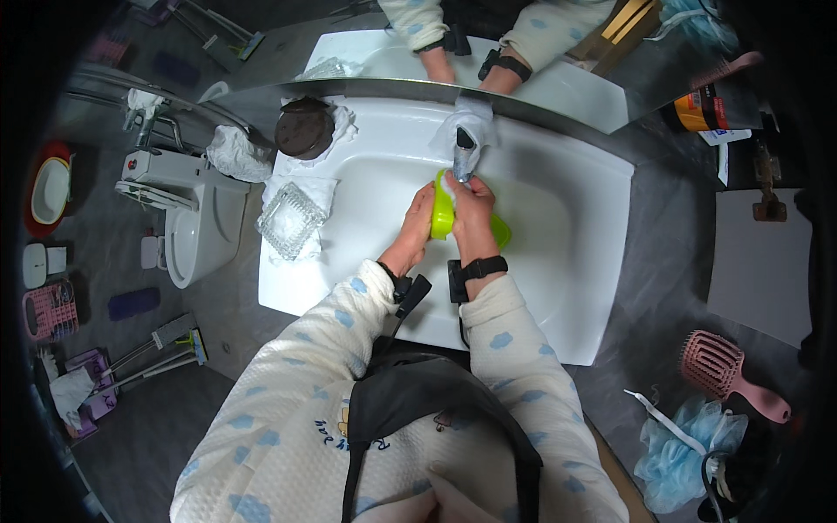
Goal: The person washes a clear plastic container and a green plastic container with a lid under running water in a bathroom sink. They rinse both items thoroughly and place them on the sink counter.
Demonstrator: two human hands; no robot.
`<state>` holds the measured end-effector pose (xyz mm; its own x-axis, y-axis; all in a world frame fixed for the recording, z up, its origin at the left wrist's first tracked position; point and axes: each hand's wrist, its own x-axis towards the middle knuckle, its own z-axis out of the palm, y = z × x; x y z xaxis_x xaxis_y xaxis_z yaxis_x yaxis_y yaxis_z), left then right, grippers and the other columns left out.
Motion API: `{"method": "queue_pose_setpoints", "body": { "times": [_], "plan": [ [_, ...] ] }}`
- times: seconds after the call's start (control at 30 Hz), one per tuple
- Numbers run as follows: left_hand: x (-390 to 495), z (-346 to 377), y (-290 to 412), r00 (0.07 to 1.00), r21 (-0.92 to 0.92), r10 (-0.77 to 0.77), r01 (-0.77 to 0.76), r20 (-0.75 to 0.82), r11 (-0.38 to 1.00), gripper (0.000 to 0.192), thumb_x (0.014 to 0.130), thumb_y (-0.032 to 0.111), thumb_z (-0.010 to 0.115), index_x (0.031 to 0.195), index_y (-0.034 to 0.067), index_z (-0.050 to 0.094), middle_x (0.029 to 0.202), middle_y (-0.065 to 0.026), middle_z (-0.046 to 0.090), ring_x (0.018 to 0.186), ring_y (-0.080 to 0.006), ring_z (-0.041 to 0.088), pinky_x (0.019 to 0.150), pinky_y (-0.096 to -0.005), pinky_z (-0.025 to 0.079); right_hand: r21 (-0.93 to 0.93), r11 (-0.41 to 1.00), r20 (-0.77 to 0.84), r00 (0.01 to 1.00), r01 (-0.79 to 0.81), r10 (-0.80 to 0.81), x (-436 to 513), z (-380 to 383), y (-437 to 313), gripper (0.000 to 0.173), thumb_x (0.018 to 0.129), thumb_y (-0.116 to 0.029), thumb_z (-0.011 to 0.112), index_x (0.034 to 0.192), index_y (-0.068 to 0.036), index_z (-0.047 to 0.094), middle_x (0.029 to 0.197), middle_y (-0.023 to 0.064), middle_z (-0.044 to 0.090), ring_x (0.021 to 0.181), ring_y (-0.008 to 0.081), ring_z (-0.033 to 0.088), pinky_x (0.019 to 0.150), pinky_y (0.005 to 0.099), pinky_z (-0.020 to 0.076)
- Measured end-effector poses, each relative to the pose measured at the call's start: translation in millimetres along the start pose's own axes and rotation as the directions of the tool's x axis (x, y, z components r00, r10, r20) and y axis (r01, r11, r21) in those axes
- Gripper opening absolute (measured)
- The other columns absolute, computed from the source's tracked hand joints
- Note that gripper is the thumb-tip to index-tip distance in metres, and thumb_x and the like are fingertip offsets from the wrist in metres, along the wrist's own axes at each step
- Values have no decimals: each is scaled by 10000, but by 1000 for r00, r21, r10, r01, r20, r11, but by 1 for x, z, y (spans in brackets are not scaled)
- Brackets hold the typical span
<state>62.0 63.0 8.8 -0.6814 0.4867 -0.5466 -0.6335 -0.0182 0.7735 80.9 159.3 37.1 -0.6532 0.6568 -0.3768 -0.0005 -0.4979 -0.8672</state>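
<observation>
Below the metal faucet (463, 159), my left hand (416, 219) grips a lime-green plastic item (442, 219) by its left side. My right hand (474, 208) is on its other side, fingers pressed around a piece of white material (448, 186) against the green plastic; whether that is cloth or foam I cannot tell. A second green plastic part (501, 231) shows beyond my right wrist, low in the white washbasin (386, 176). My right hand hides how the two green parts relate. White cloth or paper (487, 121) is wrapped around the faucet's base.
On the basin's left rim are a ridged glass dish (292, 221) and a dark brown round container (305, 131). A mirror (274, 59) borders the back. A toilet (203, 222) stands left. To the right are a pink hairbrush (716, 369) and a blue mesh bath puff (686, 451).
</observation>
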Motion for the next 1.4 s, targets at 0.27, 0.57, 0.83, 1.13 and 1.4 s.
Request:
{"method": "queue_pose_setpoints", "body": {
  "times": [0.27, 0.57, 0.83, 1.13, 1.4],
  "plan": [
    [-1, -5, 20, 980, -164, -188, 196, 61, 967, 758, 937, 696, 263, 1293, 73, 506, 1100, -98, 630, 975, -198, 628, 849, -346, 514, -205, 949, 111, 969, 240, -221, -29, 4, 6, 99, 806, -51, 721, 880, 5, 687, 814, 34, 680, 750, 101, 606, 702, 244, 475],
    [-16, 13, 11, 997, -29, 56, -54, 58, 998, 693, 998, 594, 213, 1448, 96, 385, 1212, -62, 593, 1011, -173, 587, 906, -309, 466, -175, 984, -124, 992, 10, -32, 17, -29, 16, 121, 795, -61, 733, 855, 29, 681, 810, 55, 685, 695, 127, 607, 661, 265, 484],
    [35, 14, 27, 940, -251, -156, 237, 305, 938, 508, 955, 528, 478, 1166, 73, 560, 1023, -83, 628, 867, -210, 619, 797, -374, 523, -48, 994, 114, 988, -95, 100, -10, -77, -19, 247, 843, -133, 709, 1041, 7, 661, 964, 58, 674, 869, 134, 611, 767, 278, 488],
    [51, 18, 32, 989, -9, -122, 123, 87, 992, 438, 920, 389, 627, 1166, 36, 547, 1023, -65, 642, 876, -174, 643, 750, -348, 552, -284, 956, 246, 958, -71, 145, 3, -79, -24, 343, 794, -178, 756, 1084, -24, 658, 970, 23, 655, 869, 111, 578, 803, 261, 473],
    [22, -21, 37, 906, -387, -38, 219, 422, 896, 382, 957, 206, 576, 1291, 42, 493, 1202, -110, 617, 1078, -243, 635, 938, -423, 529, -442, 890, 266, 964, 111, 12, 33, -93, -10, 380, 860, -125, 640, 1229, -59, 579, 1138, 76, 612, 991, 167, 584, 899, 279, 448]
  ]
}}
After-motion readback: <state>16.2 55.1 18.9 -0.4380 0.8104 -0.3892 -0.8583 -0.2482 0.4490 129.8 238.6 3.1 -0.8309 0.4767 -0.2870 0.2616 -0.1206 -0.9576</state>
